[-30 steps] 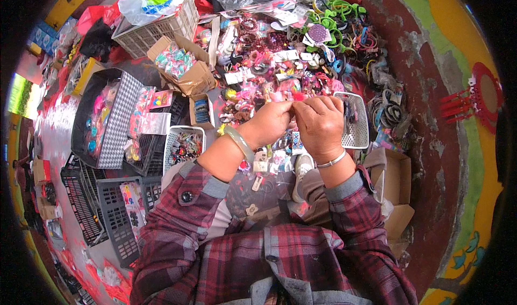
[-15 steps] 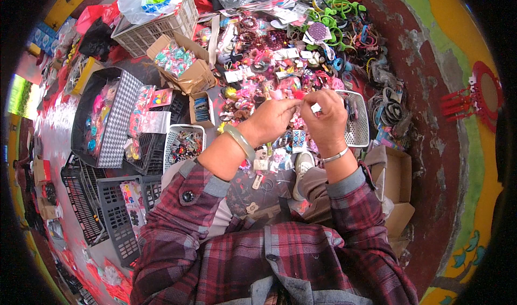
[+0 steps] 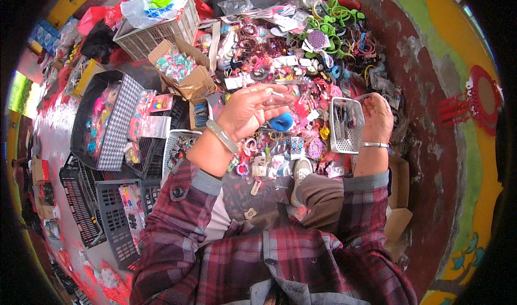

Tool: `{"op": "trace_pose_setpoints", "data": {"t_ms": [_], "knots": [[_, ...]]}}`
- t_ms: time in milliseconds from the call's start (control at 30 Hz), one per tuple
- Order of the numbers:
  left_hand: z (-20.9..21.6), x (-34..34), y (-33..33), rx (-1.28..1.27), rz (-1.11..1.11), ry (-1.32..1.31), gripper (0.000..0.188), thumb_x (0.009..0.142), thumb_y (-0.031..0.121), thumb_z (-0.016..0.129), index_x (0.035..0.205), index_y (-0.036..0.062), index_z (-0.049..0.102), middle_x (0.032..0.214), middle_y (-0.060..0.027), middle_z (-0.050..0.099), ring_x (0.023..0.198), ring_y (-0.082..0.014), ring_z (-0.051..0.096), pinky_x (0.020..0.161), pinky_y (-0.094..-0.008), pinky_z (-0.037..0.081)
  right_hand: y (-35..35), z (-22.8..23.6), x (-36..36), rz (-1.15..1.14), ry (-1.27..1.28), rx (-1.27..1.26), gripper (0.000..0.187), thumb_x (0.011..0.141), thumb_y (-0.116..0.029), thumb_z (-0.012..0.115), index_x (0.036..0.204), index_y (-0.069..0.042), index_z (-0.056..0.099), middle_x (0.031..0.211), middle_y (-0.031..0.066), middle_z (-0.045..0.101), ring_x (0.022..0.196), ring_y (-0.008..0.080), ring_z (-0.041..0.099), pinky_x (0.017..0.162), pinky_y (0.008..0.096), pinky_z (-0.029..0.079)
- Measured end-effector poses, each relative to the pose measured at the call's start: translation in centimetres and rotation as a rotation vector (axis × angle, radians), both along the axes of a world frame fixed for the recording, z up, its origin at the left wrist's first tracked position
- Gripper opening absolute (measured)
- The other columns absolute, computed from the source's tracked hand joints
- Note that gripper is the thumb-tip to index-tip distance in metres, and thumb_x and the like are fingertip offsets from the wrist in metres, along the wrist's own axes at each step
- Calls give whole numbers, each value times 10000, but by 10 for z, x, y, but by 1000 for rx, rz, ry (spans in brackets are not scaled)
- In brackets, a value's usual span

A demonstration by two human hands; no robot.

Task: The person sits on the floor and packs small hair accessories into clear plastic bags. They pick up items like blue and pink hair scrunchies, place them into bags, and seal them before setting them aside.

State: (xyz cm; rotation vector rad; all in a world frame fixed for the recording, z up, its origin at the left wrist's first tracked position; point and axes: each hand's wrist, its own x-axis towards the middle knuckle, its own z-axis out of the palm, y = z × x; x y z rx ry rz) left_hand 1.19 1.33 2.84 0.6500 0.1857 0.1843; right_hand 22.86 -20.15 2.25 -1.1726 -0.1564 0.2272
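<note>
My left hand [image 3: 245, 112] is over the heap of small hair accessories [image 3: 301, 95], palm partly turned up. Its fingertips are blurred; thumb and forefinger come together at a small whitish thing I cannot make out. Just below those fingers lies a blue fluffy hair tie [image 3: 281, 122]. Over on the right, my right hand [image 3: 378, 116] has its fingers curled at the far right corner of a white plastic basket [image 3: 344, 145], which holds thin dark pieces. What is between those fingers, a thin greyish edge or item, is unclear.
Green headbands [image 3: 336, 33] lie at the far right of the heap. To the left are an open cardboard box [image 3: 195, 82] of wrapped pieces, a second white basket [image 3: 168, 153], a houndstooth-patterned box [image 3: 119, 130] and black crates [image 3: 116, 219]. A painted wall [image 3: 436, 159] borders the right.
My hands were together above the heap, near a red fluffy piece. They have parted: the right moved right to the white basket, the left moved slightly left and turned its palm up.
</note>
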Motion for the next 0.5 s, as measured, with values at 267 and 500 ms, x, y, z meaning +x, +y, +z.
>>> {"op": "trace_pose_setpoints", "data": {"t_ms": [267, 500], "knots": [[3, -3, 10, 5, 46, -35, 314, 896, 113, 404, 1122, -98, 457, 1118, -244, 525, 1073, -304, 521, 913, -378, 444, 0, 16, -13, -6, -701, -1413, 140, 738, -156, 569, 845, -118, 651, 788, 159, 621, 757, 315, 602, 656, 368, 462], [2, 0, 4, 3, -3, -62, 324, 899, 121, 410, 1142, -90, 449, 1115, -224, 529, 1063, -287, 527, 911, -376, 444, 7, -4, -6, 395, -489, -851, 374, 784, -229, 614, 1045, 37, 579, 854, 132, 650, 823, 200, 614, 716, 307, 460]]}}
